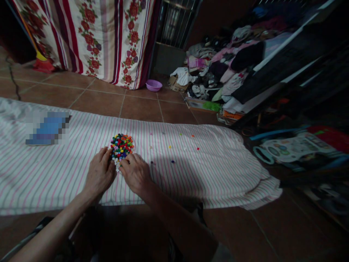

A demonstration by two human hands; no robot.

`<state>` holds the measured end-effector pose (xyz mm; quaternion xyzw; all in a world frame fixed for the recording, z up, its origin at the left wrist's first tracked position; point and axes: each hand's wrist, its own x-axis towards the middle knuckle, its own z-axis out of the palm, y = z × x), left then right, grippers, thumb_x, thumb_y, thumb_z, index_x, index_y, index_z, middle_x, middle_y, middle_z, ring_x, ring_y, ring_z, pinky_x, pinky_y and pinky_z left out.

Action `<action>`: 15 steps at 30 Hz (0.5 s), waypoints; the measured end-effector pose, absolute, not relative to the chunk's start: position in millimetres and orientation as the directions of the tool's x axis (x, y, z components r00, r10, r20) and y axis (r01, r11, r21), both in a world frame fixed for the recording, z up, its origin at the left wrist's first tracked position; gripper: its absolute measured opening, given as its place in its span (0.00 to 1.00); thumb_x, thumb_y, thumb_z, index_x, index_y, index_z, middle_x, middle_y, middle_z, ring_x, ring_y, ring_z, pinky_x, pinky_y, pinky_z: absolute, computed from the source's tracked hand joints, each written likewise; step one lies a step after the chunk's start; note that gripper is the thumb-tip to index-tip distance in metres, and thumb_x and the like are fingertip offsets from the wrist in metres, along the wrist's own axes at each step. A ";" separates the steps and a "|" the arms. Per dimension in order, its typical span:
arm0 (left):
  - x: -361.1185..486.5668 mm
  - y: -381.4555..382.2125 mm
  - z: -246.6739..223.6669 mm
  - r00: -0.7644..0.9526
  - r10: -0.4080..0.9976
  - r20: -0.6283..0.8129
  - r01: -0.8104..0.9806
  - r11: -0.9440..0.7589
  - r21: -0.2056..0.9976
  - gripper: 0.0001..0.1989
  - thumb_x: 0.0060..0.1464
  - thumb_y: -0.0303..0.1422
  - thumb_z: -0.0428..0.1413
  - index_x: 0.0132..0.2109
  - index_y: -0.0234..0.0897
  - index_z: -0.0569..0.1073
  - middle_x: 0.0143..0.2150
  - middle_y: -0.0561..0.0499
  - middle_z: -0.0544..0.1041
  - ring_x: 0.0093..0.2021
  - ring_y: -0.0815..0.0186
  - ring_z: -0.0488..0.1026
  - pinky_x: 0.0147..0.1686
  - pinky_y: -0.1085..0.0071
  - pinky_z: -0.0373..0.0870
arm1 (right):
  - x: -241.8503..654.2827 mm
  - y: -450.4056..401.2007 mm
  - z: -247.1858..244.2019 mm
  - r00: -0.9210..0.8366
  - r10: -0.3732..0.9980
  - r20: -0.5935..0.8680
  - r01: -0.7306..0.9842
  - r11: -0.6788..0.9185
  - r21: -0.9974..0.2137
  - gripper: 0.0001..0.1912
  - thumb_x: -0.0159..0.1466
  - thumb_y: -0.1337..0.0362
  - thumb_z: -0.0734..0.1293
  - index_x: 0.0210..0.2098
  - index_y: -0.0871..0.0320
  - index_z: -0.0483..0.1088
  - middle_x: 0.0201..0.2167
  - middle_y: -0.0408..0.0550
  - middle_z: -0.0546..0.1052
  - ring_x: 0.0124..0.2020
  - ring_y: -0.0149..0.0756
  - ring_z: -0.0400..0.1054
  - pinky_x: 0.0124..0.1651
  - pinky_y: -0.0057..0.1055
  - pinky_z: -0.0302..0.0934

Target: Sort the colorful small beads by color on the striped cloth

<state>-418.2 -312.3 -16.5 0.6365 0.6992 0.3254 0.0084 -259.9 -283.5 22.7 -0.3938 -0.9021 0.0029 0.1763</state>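
Note:
A round heap of small beads in many colours lies on a striped cloth. My left hand rests at the heap's lower left edge, fingers apart and touching the beads. On the lower right side, my right hand is curled with its fingertips down at the heap; whatever they pinch is hidden. Single beads lie spaced apart to the right, among them a yellow bead, a dark blue bead, a red bead and an orange bead.
A blurred-out blue flat object lies on the cloth at the left. Beyond it hangs a floral curtain, with a purple basin on the tiled floor. Piled clothes fill the back right; a broom stands back left.

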 end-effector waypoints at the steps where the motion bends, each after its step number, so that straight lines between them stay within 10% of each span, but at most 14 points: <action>1: -418.2 -312.2 -16.7 -0.193 0.894 0.404 0.884 -0.020 0.466 0.25 0.62 0.38 0.42 0.61 0.31 0.67 0.63 0.35 0.68 0.65 0.50 0.64 0.63 0.49 0.63 | -260.3 -283.5 23.1 -0.635 0.705 0.316 0.703 0.697 -0.142 0.05 0.68 0.62 0.66 0.36 0.55 0.72 0.38 0.47 0.75 0.42 0.40 0.66 0.41 0.36 0.61; 15: -418.5 -312.5 -15.3 -0.208 0.893 0.400 0.874 -0.014 0.485 0.26 0.62 0.40 0.41 0.60 0.31 0.67 0.63 0.35 0.68 0.66 0.50 0.63 0.64 0.51 0.62 | -242.9 -281.4 26.1 -0.647 0.662 0.378 0.590 0.749 -0.302 0.07 0.69 0.66 0.61 0.43 0.57 0.70 0.39 0.48 0.76 0.44 0.38 0.68 0.48 0.35 0.62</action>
